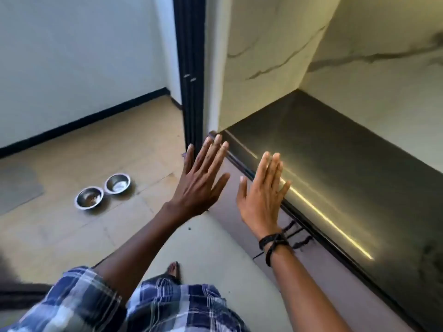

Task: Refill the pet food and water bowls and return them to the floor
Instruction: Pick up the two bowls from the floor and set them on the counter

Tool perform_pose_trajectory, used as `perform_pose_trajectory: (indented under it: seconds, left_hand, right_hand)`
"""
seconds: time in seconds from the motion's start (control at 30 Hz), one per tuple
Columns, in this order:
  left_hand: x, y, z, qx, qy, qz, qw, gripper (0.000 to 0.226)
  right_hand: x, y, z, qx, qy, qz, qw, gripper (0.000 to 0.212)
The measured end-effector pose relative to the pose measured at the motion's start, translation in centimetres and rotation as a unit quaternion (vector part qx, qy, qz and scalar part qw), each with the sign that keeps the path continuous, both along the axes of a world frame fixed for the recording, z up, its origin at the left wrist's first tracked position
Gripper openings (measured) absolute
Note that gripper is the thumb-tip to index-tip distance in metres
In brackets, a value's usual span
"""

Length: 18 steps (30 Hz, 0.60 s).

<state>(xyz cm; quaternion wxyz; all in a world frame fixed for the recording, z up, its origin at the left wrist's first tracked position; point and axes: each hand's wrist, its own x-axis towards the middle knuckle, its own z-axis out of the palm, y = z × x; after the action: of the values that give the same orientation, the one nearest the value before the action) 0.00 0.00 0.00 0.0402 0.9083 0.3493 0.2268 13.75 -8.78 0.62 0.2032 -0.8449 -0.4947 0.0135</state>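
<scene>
The tan tiled floor (60, 236) spreads out to the left of my left hand (201, 185) and below it. Two round metal bowls stand on it well to the left of that hand, side by side. The nearer bowl (89, 197) has a few brown bits in it, and the farther bowl (117, 184) shows something pale at the bottom. Further left lies a flat grey mat (16, 185). My foot (173, 269) rests on the floor below both hands. A dark glossy counter (335, 164) runs off beyond my right hand (261, 195).
</scene>
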Motion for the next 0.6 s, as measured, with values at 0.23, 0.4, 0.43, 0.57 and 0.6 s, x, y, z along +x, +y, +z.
perform_pose_trajectory:
  seconds: [0.23, 0.4, 0.43, 0.57, 0.6]
  left_hand:
    - [-12.5, 3.4, -7.9, -0.126, 0.033, 0.176, 0.976, 0.068]
    - [-21.2, 7.8, -11.5, -0.206, 0.028, 0.254, 0.944, 0.07]
    - [-23.1, 8.9, -12.1, -0.215, 0.02, 0.273, 0.938, 0.071]
    - [-29.3, 12.8, -13.6, -0.269, -0.005, 0.336, 0.903, 0.07]
    - [-30.9, 13.7, -14.0, -0.28, -0.005, 0.35, 0.894, 0.07]
  right_hand:
    - [-9.3, 6.4, -6.4, -0.135, 0.062, 0.163, 0.975, 0.072]
    - [-16.2, 14.4, -9.0, -0.201, 0.093, 0.265, 0.939, 0.07]
    - [-17.7, 16.2, -9.4, -0.207, 0.101, 0.283, 0.931, 0.07]
    - [-22.5, 22.4, -11.1, -0.245, 0.128, 0.331, 0.902, 0.072]
    - [-23.7, 24.0, -11.5, -0.251, 0.134, 0.34, 0.896, 0.073]
